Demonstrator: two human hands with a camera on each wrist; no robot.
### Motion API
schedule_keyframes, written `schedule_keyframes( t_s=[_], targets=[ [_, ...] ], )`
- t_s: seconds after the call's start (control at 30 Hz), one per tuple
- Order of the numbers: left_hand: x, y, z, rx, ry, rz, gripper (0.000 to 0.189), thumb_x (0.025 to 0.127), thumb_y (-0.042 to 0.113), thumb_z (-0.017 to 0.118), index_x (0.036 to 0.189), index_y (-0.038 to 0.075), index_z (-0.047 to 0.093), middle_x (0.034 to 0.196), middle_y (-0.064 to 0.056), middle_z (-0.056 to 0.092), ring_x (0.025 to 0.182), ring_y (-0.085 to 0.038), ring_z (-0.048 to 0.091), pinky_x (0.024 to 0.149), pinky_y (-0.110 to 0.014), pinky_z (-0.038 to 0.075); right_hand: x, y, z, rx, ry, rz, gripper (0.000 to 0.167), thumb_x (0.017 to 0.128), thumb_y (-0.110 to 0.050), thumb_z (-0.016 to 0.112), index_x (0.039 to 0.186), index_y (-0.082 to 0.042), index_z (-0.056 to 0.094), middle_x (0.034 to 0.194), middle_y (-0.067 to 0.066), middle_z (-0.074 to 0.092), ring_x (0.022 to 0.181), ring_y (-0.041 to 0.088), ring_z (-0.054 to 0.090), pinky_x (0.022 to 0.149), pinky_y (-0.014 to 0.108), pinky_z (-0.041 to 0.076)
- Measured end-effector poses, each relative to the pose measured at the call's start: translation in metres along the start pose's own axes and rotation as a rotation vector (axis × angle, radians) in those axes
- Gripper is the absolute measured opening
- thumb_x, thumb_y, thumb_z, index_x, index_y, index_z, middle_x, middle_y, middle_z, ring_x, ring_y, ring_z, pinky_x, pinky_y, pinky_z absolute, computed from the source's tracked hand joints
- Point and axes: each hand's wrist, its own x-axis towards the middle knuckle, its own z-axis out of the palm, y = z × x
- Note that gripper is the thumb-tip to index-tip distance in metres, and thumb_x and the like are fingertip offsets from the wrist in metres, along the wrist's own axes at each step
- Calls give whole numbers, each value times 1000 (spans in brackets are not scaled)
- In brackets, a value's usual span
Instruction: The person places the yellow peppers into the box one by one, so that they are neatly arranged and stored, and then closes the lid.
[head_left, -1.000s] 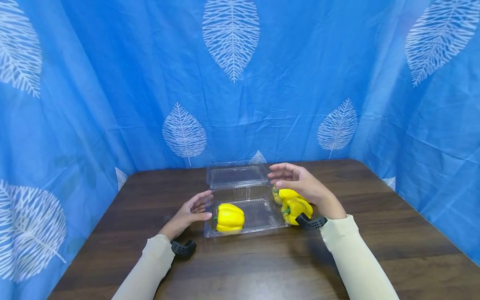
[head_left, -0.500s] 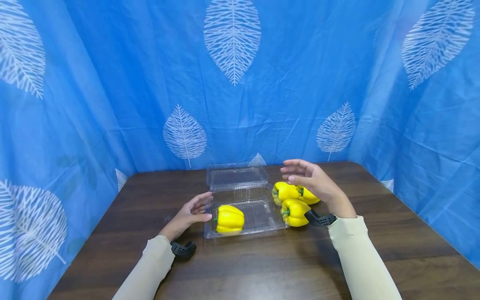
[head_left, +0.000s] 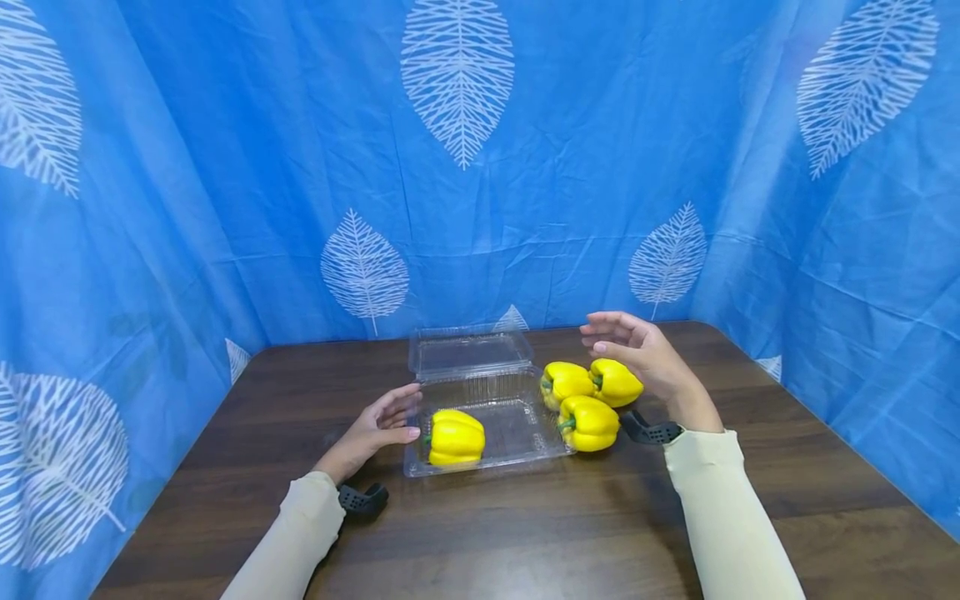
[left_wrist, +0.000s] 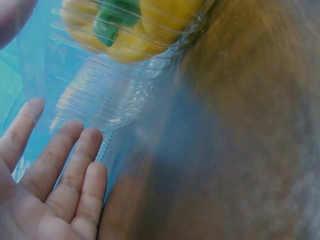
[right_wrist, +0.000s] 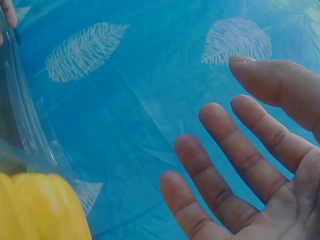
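A clear plastic clamshell container (head_left: 517,425) lies on the table with its hinged lid (head_left: 468,353) folded back. Inside it, at the left end, sits a yellow bell pepper (head_left: 457,437), its green stem (left_wrist: 111,22) facing the left wall. My left hand (head_left: 377,427) has its fingers extended, fingertips (left_wrist: 90,142) right at that wall. Against the container's right side cluster three more bell peppers: a front one (head_left: 590,423), a back left one (head_left: 566,383) and a back right one (head_left: 617,383). My right hand (head_left: 647,358), its fingers spread and loosely bent, hovers beside the back right pepper, holding nothing.
Brown wood-look table (head_left: 495,542) under everything. A blue curtain (head_left: 562,192) with white leaf prints hangs close behind the table and along both sides. Each wrist wears a black camera mount (head_left: 363,500) that juts inward.
My right hand has drawn back to the right, away from the container, uncovering the back peppers. It is empty throughout. My left hand stays in place at the container's left wall.
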Motion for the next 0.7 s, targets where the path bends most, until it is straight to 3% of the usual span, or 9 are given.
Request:
schedule_keyframes(
  t_s=[0.23,0.47,0.7],
  targets=[
    [2,0,-1,6,0,-2,82,98,20,75,168,5,34,171,-24,36,156,-46,37,126,-59,33,-1,12,-9,54,54,-14,38,105,4,62,133,-20,69,129,-1,75,118,14,71,101,25,58],
    [3,0,-2,7,1,-8,82,98,22,75,168,6,34,171,-24,36,156,-45,37,127,-60,33,-3,28,-19,141,103,-20,39,106,6,60,133,-21,70,128,-5,75,118,12,70,103,25,57],
    [4,1,0,4,6,-22,81,98,19,74,168,7,35,172,-23,36,157,-44,37,127,-59,32,-10,37,-30,17,194,73,34,106,-4,68,135,-22,68,126,-10,73,115,5,69,101,19,55]
  ],
)
